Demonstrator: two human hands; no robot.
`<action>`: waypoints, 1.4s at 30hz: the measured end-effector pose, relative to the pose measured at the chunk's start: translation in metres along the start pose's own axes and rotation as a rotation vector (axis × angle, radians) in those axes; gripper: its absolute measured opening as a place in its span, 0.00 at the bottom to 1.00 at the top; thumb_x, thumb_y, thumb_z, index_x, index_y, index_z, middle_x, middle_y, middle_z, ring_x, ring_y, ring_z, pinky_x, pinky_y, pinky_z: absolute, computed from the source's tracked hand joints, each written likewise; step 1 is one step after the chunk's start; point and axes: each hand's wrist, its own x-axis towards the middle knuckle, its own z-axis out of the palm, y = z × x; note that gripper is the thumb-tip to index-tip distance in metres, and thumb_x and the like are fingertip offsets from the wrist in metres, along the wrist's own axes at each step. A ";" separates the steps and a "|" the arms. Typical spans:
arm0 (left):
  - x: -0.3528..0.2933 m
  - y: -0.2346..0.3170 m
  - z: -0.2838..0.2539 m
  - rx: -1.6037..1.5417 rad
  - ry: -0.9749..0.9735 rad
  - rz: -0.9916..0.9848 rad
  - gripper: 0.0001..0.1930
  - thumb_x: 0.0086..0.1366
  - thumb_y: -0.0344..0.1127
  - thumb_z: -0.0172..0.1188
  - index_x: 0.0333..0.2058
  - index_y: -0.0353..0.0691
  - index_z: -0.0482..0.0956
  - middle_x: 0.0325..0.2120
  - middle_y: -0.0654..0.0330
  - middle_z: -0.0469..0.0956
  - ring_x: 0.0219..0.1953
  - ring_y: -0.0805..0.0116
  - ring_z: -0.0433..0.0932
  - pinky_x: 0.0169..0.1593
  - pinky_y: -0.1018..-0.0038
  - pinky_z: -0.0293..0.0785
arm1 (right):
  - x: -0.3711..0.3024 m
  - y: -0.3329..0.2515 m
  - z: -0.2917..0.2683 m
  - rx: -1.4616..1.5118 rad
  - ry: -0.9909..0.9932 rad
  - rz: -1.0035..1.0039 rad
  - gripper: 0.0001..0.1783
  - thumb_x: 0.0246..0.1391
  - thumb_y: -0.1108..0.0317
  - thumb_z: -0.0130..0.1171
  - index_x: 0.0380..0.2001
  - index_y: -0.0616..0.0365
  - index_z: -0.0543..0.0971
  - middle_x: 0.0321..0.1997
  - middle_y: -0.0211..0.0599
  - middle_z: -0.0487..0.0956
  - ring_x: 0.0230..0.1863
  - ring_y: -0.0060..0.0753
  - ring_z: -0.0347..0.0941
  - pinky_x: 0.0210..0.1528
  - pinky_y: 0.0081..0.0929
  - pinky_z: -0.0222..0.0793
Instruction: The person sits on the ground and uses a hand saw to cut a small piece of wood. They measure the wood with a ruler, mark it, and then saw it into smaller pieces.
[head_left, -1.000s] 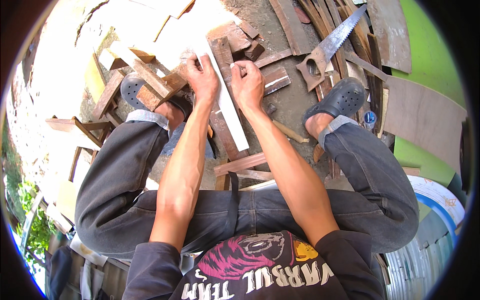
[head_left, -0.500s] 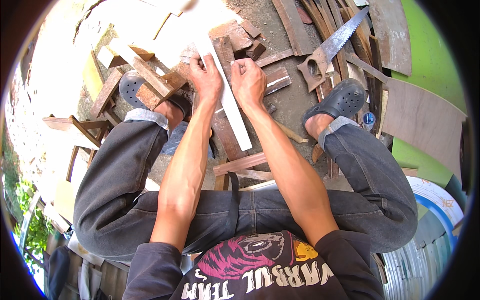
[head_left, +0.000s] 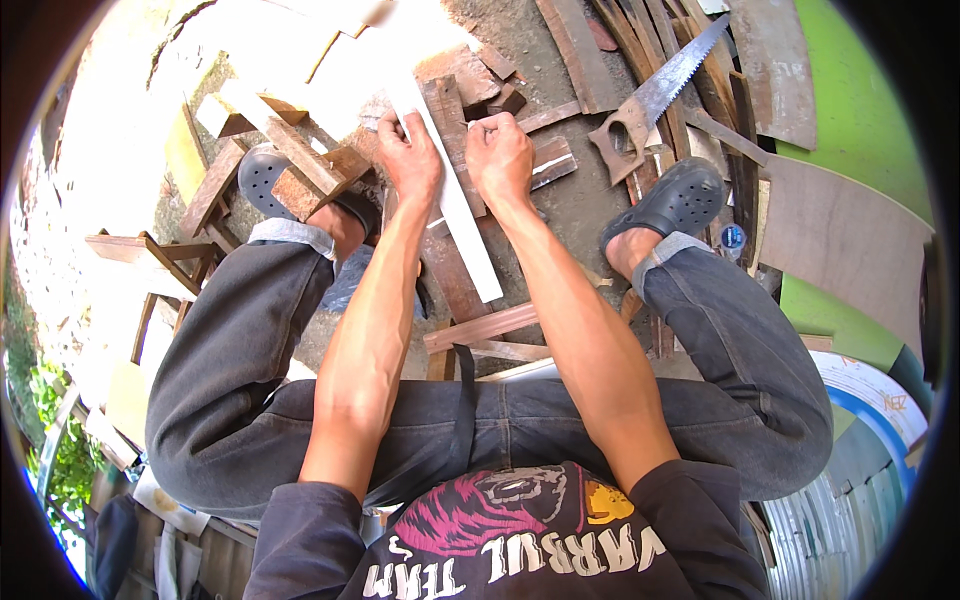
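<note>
A long white strip (head_left: 463, 226) slants between my forearms, its upper end lost in bright glare and its lower end near my lap. My left hand (head_left: 410, 160) is closed on the strip's left edge, thumb lying along it. Just right of the strip, my right hand (head_left: 499, 158) is curled with fingertips pinched together. A tiny tip seems to show at the pinch, too small to name. Under and beside the hands lie brown wooden blocks (head_left: 443, 105) and a dark board with a white stripe (head_left: 553, 163).
A handsaw (head_left: 655, 100) rests on long boards at the upper right, beyond my right clog (head_left: 672, 205). Nailed wooden pieces (head_left: 290, 150) stand over my left foot. A pinkish wooden slat (head_left: 480, 328) lies before my lap. Curved plywood (head_left: 850, 215) is at the far right.
My right hand sits slightly farther right of the strip, still pinched. My left hand keeps its hold, and the whole view has shifted a little.
</note>
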 end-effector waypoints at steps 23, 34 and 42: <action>-0.061 0.030 -0.004 0.244 -0.239 -0.046 0.27 0.67 0.55 0.59 0.48 0.33 0.78 0.39 0.47 0.83 0.42 0.52 0.82 0.49 0.58 0.76 | -0.091 0.020 -0.090 0.083 -0.481 0.391 0.38 0.50 0.44 0.70 0.55 0.61 0.75 0.48 0.53 0.83 0.52 0.50 0.80 0.56 0.42 0.71; -0.035 0.044 -0.004 0.704 -0.593 0.028 0.52 0.60 0.40 0.65 0.76 0.62 0.39 0.62 0.28 0.65 0.62 0.29 0.69 0.66 0.50 0.67 | -0.094 0.078 -0.136 0.270 0.090 0.475 0.27 0.56 0.58 0.69 0.50 0.66 0.73 0.38 0.41 0.80 0.29 0.33 0.76 0.31 0.33 0.75; -0.058 0.075 -0.029 -0.439 -0.704 -0.065 0.36 0.61 0.35 0.57 0.69 0.51 0.61 0.61 0.51 0.72 0.56 0.56 0.75 0.60 0.60 0.73 | -0.077 0.092 -0.107 0.315 0.144 0.515 0.26 0.53 0.57 0.71 0.47 0.64 0.75 0.39 0.43 0.81 0.33 0.37 0.78 0.35 0.36 0.74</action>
